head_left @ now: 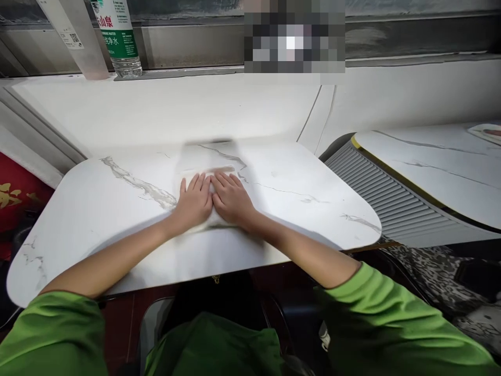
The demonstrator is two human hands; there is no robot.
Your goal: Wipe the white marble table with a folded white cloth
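Note:
A pale folded cloth (203, 226) lies flat near the middle of a white marbled table (129, 209). On its left half rests my left hand (194, 202), palm down with the fingers spread a little. My right hand (231, 197) presses flat on the right half, fingers stretched forward. The two hands touch or nearly touch at the thumbs and index fingers. Much of the cloth is hidden under them, and its edges look slightly blurred.
A clear bottle with a green label (121, 44) and a frosted container (84, 49) stand on the ledge behind the table. To the right is another marbled table (430, 162) with a ribbed grey side. A red item (19, 193) is at the far left.

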